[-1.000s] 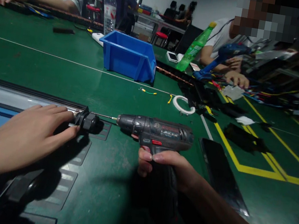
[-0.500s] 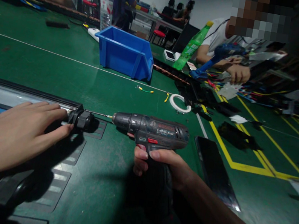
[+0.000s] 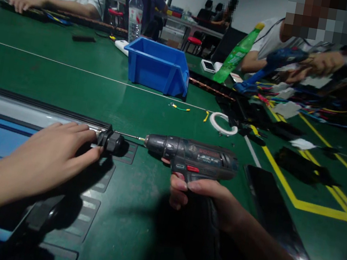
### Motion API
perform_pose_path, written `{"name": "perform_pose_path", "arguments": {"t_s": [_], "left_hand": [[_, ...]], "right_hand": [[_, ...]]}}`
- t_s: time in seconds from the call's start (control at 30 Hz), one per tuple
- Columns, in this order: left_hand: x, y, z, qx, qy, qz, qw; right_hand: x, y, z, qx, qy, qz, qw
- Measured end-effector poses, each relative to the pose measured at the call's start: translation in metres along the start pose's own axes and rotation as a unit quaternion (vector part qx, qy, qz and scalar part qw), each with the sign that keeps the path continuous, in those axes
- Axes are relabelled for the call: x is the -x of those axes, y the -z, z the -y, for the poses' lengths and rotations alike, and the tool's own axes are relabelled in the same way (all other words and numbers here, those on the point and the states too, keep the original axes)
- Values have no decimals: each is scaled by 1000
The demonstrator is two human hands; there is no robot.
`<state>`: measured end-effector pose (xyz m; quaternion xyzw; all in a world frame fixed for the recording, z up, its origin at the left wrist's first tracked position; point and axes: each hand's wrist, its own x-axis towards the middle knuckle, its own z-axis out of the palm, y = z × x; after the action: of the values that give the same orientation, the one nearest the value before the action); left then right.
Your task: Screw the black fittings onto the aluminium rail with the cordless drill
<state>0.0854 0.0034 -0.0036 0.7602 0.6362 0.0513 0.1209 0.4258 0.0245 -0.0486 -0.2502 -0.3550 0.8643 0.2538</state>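
My right hand [image 3: 206, 193] is wrapped round the handle of a dark cordless drill [image 3: 196, 154], which lies level and points left. From its chuck a long thin driver bit [image 3: 129, 135] reaches to the end of a long silver and blue metal housing [image 3: 23, 113]. At that end sits a black cable gland [image 3: 113, 142]. My left hand [image 3: 60, 151] lies over the housing's end, its thumb and fingers closed about the base of the gland. The bit's tip meets the black end piece, and the exact contact is too small to make out. Nearer me is a second black gland [image 3: 42, 214].
Beyond the drill stand a blue bin [image 3: 157, 69], a water bottle [image 3: 135, 15] and a green bottle [image 3: 237, 56]. A white ring [image 3: 223, 124] and a dark flat panel [image 3: 275, 209] lie on the green table [image 3: 132, 216]. Co-workers sit across it, one with a blue drill [image 3: 278, 63].
The whole view has shifted, so things appear further right. My hands, the drill and the housing keep their places relative to each other. The right co-worker's hand has moved up onto the blue drill.
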Motion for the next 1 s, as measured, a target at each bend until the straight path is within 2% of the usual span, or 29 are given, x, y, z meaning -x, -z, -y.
{"name": "perform_pose_path", "arguments": {"t_s": [0.07, 0.23, 0.4, 0.8, 1.0], "left_hand": [[0, 2, -2, -23, -12, 16, 1000], [-1, 4, -2, -35, -11, 9, 999], [0, 5, -3, -32, -9, 7, 999], [0, 4, -2, -25, -16, 3, 1000], [1, 2, -1, -15, -15, -1, 1000]], "right_hand": [[-1, -5, 2, 5, -4, -9, 1000], [-3, -19, 8, 1, 0, -44, 999], [-4, -24, 11, -20, -8, -73, 997], [-3, -22, 9, -19, -8, -76, 997], [-1, -15, 8, 16, 5, -44, 999]]}}
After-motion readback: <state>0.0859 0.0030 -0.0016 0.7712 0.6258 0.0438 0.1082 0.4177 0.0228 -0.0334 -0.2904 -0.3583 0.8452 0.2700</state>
